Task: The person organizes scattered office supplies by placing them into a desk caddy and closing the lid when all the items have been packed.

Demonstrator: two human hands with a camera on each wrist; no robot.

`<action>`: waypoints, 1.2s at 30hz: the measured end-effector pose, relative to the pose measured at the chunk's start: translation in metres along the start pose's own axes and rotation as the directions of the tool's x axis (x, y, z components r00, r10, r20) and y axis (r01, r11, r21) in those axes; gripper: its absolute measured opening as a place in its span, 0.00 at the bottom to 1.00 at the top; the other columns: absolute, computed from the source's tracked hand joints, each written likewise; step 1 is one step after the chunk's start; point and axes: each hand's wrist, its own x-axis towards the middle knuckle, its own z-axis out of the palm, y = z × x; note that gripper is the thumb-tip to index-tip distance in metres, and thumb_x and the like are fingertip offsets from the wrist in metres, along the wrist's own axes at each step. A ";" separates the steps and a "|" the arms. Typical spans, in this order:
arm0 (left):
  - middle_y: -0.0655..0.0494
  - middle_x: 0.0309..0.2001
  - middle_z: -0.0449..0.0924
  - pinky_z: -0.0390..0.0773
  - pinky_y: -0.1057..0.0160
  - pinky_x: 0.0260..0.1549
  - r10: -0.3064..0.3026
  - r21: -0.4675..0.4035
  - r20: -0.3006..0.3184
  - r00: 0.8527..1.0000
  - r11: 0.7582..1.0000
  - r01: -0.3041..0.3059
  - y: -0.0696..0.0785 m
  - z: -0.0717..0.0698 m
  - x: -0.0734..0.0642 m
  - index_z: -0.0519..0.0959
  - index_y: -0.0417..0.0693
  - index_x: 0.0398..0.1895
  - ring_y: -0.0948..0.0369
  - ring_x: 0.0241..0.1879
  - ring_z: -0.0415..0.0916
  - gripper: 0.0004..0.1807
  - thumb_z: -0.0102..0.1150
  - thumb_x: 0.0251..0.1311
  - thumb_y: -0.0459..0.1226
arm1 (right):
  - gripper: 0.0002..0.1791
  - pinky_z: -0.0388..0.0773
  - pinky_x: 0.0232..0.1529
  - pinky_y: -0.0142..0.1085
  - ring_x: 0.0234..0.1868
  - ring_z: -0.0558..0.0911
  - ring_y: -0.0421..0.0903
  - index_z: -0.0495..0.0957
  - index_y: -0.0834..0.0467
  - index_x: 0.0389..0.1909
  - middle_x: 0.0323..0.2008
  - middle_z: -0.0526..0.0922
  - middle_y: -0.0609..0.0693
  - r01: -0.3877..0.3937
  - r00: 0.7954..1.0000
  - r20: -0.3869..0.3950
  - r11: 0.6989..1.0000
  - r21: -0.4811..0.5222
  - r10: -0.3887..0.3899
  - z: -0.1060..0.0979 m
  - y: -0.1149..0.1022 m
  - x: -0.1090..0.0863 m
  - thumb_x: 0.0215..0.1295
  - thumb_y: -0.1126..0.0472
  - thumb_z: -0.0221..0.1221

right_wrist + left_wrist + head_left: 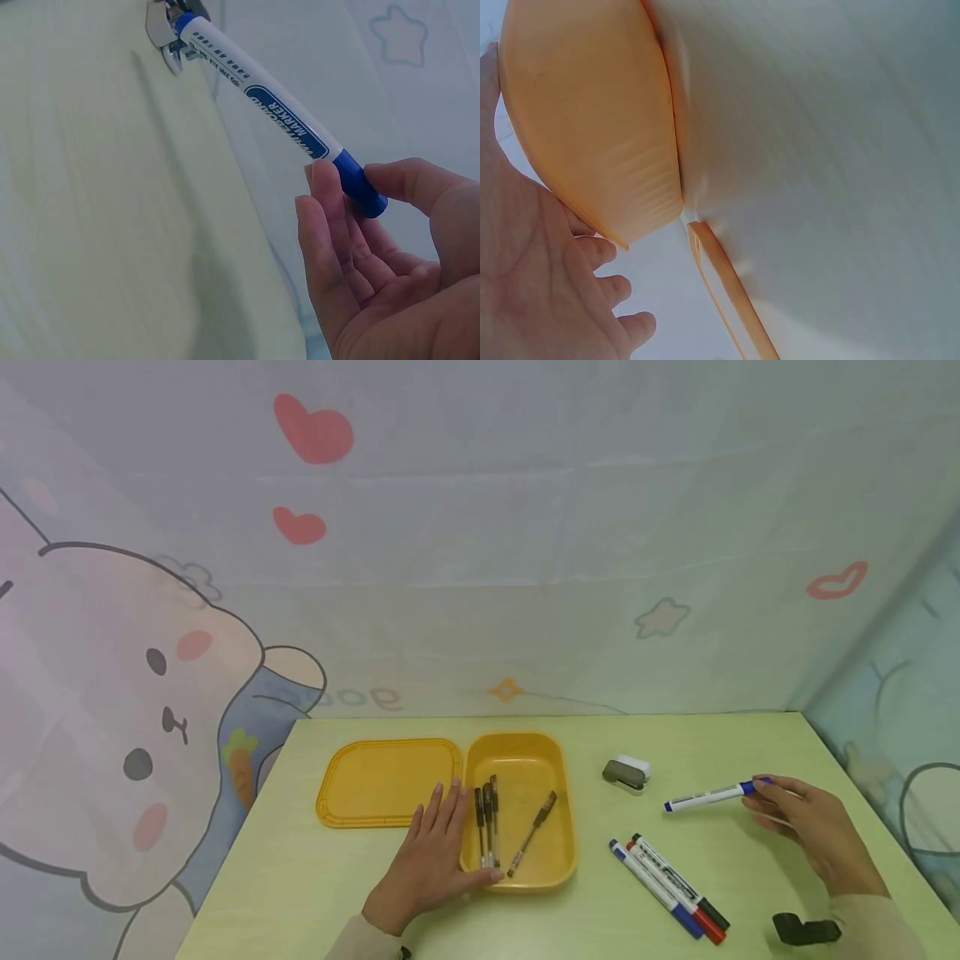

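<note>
In the head view my right hand pinches a blue whiteboard marker by its blue end, between thumb and fingers. The right wrist view shows the marker lifted above the table, its shadow below. My left hand rests with straight fingers along the left rim of a yellow plastic box, its thumb at the front rim. Inside the box lie several pens. From the left wrist, the box's outer wall is seen beside the palm, with fingertips past its edge.
Left of the box lies a flat yellow lid. Three markers, blue, red and black, lie together right of the box. Behind them are a grey and white object, possibly staplers. A printed curtain hangs at the table's back.
</note>
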 end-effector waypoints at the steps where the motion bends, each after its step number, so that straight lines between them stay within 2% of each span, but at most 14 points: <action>1: 0.47 0.83 0.35 0.47 0.35 0.74 0.000 0.002 0.001 1.000 1.000 0.000 0.000 0.000 0.000 0.35 0.47 0.83 0.46 0.81 0.31 0.64 0.48 0.59 0.75 | 0.05 0.85 0.43 0.36 0.41 0.90 0.42 0.83 0.48 0.45 0.39 0.91 0.45 0.007 1.000 0.003 1.000 0.002 -0.007 0.001 -0.001 0.001 0.73 0.58 0.61; 10: 0.47 0.83 0.36 0.47 0.36 0.74 0.001 0.008 0.000 1.000 1.000 -0.001 0.001 -0.001 0.000 0.36 0.47 0.83 0.46 0.81 0.31 0.64 0.48 0.58 0.75 | 0.11 0.85 0.43 0.36 0.41 0.90 0.41 0.80 0.53 0.52 0.40 0.90 0.44 0.091 0.995 0.037 0.994 -0.055 -0.089 0.021 -0.018 0.010 0.73 0.56 0.61; 12: 0.46 0.83 0.37 0.48 0.35 0.74 0.004 0.009 -0.003 1.000 1.000 -0.004 0.001 -0.001 0.000 0.36 0.47 0.83 0.46 0.81 0.32 0.64 0.48 0.58 0.76 | 0.13 0.85 0.44 0.36 0.41 0.90 0.40 0.79 0.55 0.54 0.40 0.90 0.43 0.102 0.994 0.051 0.990 -0.100 -0.097 0.029 -0.024 0.011 0.74 0.54 0.61; 17: 0.46 0.83 0.37 0.48 0.35 0.74 0.006 0.011 -0.016 1.000 1.000 -0.006 0.001 -0.002 -0.001 0.37 0.46 0.83 0.45 0.81 0.34 0.64 0.49 0.58 0.75 | 0.27 0.85 0.45 0.35 0.42 0.89 0.39 0.73 0.66 0.62 0.40 0.89 0.41 0.130 0.990 0.091 0.960 -0.249 -0.110 0.054 -0.039 0.016 0.74 0.48 0.59; 21: 0.47 0.83 0.37 0.47 0.36 0.74 0.003 0.011 -0.017 1.000 1.000 -0.003 0.001 -0.002 -0.001 0.37 0.47 0.83 0.45 0.81 0.33 0.64 0.50 0.58 0.75 | 0.34 0.85 0.47 0.37 0.43 0.89 0.41 0.70 0.71 0.64 0.40 0.89 0.42 0.143 0.986 0.124 0.937 -0.319 -0.108 0.075 -0.048 0.021 0.74 0.45 0.59; 25: 0.47 0.83 0.37 0.47 0.36 0.74 0.002 0.006 -0.018 1.000 1.000 -0.002 0.001 -0.002 0.000 0.37 0.47 0.83 0.45 0.81 0.33 0.64 0.51 0.58 0.74 | 0.34 0.85 0.47 0.38 0.43 0.89 0.43 0.71 0.70 0.64 0.40 0.89 0.44 0.155 0.981 0.169 0.923 -0.353 -0.100 0.095 -0.055 0.024 0.74 0.45 0.59; 31: 0.47 0.83 0.37 0.46 0.36 0.75 -0.001 0.001 -0.016 1.000 1.000 0.001 0.001 -0.002 0.000 0.37 0.47 0.83 0.46 0.81 0.31 0.63 0.53 0.58 0.73 | 0.31 0.85 0.48 0.39 0.42 0.89 0.47 0.73 0.70 0.61 0.41 0.89 0.53 0.168 0.970 0.228 0.917 -0.363 -0.088 0.123 -0.064 0.028 0.73 0.46 0.60; 36: 0.47 0.83 0.37 0.45 0.36 0.75 -0.004 0.000 -0.016 1.000 1.000 0.004 0.001 -0.002 0.000 0.37 0.47 0.83 0.47 0.81 0.31 0.63 0.53 0.58 0.73 | 0.28 0.85 0.48 0.40 0.42 0.89 0.50 0.76 0.68 0.58 0.41 0.89 0.54 0.184 0.960 0.267 0.901 -0.393 -0.080 0.142 -0.068 0.030 0.73 0.47 0.60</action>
